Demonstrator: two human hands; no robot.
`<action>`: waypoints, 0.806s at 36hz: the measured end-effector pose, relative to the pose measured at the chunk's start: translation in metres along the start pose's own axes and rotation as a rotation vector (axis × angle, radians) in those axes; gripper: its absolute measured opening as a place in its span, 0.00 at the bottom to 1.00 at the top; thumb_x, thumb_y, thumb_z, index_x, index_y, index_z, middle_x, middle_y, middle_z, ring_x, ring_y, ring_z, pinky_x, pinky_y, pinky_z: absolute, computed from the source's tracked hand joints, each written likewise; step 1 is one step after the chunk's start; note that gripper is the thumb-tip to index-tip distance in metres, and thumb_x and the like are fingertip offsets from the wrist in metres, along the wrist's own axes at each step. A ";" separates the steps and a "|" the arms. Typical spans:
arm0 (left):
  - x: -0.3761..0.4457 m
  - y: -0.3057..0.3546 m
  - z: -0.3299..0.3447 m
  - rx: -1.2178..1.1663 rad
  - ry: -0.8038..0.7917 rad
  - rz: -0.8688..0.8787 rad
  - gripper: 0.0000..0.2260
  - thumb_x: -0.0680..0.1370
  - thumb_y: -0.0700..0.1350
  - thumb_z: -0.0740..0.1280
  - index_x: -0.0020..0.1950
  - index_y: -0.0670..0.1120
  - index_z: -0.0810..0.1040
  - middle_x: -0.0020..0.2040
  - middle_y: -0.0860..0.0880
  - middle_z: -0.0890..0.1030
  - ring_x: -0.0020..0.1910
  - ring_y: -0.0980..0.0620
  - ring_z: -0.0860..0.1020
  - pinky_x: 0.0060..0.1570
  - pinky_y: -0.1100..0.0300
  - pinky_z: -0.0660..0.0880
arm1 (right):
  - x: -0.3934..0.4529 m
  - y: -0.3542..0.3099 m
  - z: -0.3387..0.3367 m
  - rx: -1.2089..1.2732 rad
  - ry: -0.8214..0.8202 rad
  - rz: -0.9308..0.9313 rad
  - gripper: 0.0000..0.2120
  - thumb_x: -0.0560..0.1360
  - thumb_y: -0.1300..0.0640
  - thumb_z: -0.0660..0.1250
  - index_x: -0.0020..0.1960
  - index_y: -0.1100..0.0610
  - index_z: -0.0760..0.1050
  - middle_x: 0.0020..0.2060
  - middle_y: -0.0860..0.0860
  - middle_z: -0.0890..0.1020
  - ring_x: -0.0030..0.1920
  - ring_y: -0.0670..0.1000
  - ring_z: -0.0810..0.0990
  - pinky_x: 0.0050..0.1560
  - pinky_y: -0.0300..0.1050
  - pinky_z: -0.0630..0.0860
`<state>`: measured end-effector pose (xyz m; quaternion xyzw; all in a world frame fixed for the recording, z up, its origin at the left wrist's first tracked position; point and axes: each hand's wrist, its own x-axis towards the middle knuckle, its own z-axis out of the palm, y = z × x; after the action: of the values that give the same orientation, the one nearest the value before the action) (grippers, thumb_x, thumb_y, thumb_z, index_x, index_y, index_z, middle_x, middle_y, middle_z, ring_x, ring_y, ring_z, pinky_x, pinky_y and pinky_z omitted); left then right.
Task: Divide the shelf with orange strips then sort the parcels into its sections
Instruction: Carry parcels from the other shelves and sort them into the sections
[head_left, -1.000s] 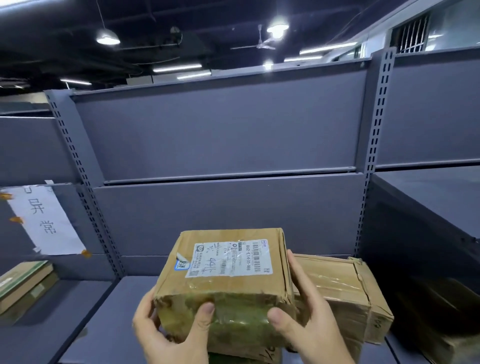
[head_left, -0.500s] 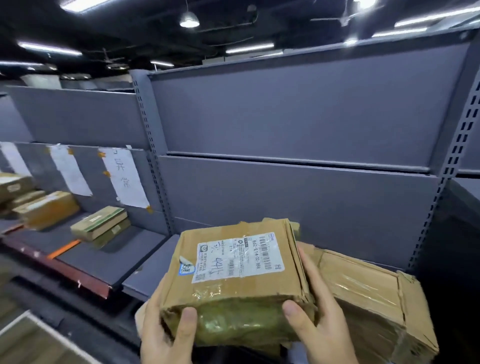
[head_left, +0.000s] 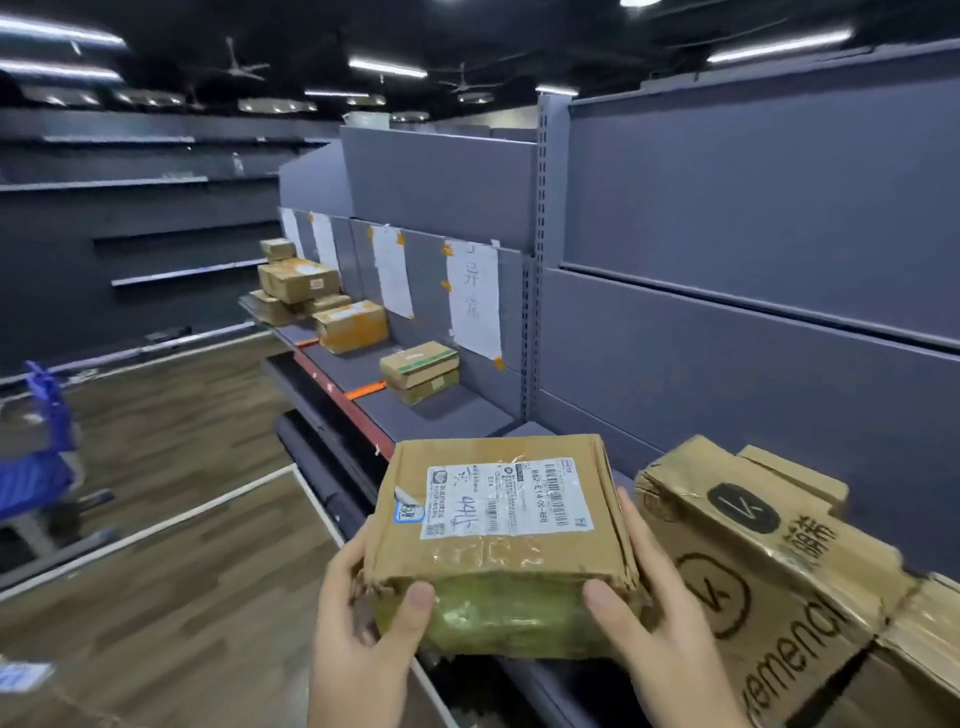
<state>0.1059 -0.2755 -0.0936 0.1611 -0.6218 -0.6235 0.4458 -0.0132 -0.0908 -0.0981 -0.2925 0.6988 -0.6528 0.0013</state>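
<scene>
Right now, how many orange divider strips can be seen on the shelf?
2. One orange strip lies left of the green-taped parcel; a second strip lies farther along, beside the next parcel. Others may be hidden behind the far stack.

labelled brown parcel (head_left: 498, 540) | level, held off shelf (head_left: 447, 415) | orange strip (head_left: 365, 389) on shelf

The white label (head_left: 508, 500) on the parcel (head_left: 501, 540) I hold reads "B62-E14-00-888", "E14" and a handwritten "4415". The big carton (head_left: 769, 587) beside it shows "emend". A paper sheet (head_left: 474, 299) on the shelf wall (head_left: 727, 364) reads "异常".
</scene>
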 end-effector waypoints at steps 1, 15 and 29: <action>0.002 0.000 -0.005 -0.003 0.014 0.016 0.40 0.53 0.61 0.79 0.62 0.52 0.77 0.55 0.61 0.84 0.52 0.65 0.82 0.47 0.76 0.74 | 0.003 0.000 0.008 0.001 -0.017 0.007 0.43 0.59 0.22 0.70 0.71 0.25 0.59 0.72 0.27 0.67 0.75 0.33 0.62 0.73 0.37 0.61; 0.070 -0.014 -0.101 0.101 0.187 -0.052 0.40 0.48 0.63 0.77 0.60 0.59 0.76 0.54 0.65 0.82 0.46 0.69 0.81 0.41 0.67 0.80 | 0.053 0.002 0.128 0.082 -0.175 0.072 0.45 0.54 0.19 0.71 0.68 0.22 0.61 0.71 0.26 0.69 0.74 0.32 0.63 0.73 0.37 0.62; 0.165 -0.031 -0.211 0.190 0.217 -0.005 0.37 0.53 0.60 0.72 0.62 0.54 0.76 0.52 0.70 0.82 0.48 0.72 0.79 0.42 0.79 0.72 | 0.099 0.003 0.270 0.160 -0.258 0.095 0.49 0.57 0.24 0.74 0.74 0.34 0.66 0.71 0.29 0.71 0.71 0.32 0.68 0.63 0.30 0.70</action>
<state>0.1631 -0.5388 -0.1004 0.2706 -0.6257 -0.5419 0.4916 0.0072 -0.3777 -0.1034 -0.3397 0.6517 -0.6624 0.1451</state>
